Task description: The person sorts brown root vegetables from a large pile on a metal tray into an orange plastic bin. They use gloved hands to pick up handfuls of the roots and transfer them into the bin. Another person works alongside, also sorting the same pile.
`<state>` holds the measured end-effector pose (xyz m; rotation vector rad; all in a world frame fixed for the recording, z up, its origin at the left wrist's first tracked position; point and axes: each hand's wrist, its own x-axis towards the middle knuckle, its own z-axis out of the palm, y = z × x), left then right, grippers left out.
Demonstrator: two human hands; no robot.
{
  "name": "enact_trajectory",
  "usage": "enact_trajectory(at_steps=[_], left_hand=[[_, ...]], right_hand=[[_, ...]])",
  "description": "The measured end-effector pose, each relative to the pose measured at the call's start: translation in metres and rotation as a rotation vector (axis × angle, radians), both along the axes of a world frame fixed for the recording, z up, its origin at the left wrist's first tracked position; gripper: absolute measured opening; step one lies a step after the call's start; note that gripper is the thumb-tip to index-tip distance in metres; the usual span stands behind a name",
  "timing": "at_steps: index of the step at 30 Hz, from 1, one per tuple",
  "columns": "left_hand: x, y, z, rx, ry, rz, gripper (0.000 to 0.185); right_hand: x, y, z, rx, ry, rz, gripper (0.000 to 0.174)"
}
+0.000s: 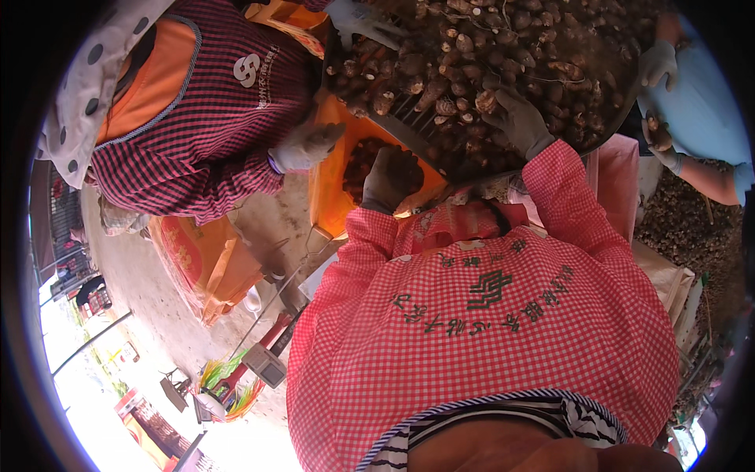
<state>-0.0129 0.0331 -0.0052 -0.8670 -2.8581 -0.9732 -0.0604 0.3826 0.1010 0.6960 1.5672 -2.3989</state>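
Observation:
My right hand (pixel 520 121), in a dark grey glove, has its thumb and fingers around a brown taro corm (pixel 486 101) at the near part of a heaped sorting table. Many small taro corms (pixel 460 88) lie on its slatted metal surface (pixel 416 121). My left hand (pixel 386 180), gloved too, is over the mouth of an orange bag (pixel 330 171) at the table's near left edge. Dark corms (pixel 365 159) show inside the bag beside the hand; its fingertips blend with them, so its grip is unclear.
A co-worker's gloved hand (pixel 307 147) is beside the bag at left, another glove (pixel 363 23) at the table's far left. At right a person holds corms (pixel 657 133). An orange sack (pixel 203 259) and a scale display (pixel 265 366) stand lower left; more corms (pixel 690 212) lie at right.

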Motion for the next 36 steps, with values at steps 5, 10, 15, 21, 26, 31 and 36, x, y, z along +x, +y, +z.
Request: enact_trajectory(at_steps=[5,10,15,21,26,31,36], left_hand=[[-0.013,0.015,0.030,1.203,-0.836,0.518,0.019],[-0.042,0.068,0.094,0.765,-0.523,0.438,0.029],[-0.114,0.147,0.139,0.272,0.311,0.249,0.041],[-0.152,0.143,0.097,0.095,-0.258,0.225,0.039],[-0.097,0.095,0.084,0.576,-0.747,0.384,0.035],[-0.044,0.051,0.073,0.677,-0.741,0.478,0.034],[0.008,0.003,0.020,1.186,-0.761,0.504,0.034]], right_hand=[[0.059,0.089,0.033,0.676,0.035,-0.184,0.045],[0.123,0.213,0.034,1.629,-0.033,-0.178,0.046],[0.140,0.216,0.029,1.696,0.023,-0.156,0.047],[0.097,0.115,0.031,1.365,0.299,0.161,0.046],[0.067,0.063,0.023,1.313,0.388,0.309,0.063],[0.031,0.025,0.041,1.463,0.197,0.508,0.090],[0.009,0.019,0.020,1.362,0.176,0.651,0.094]])
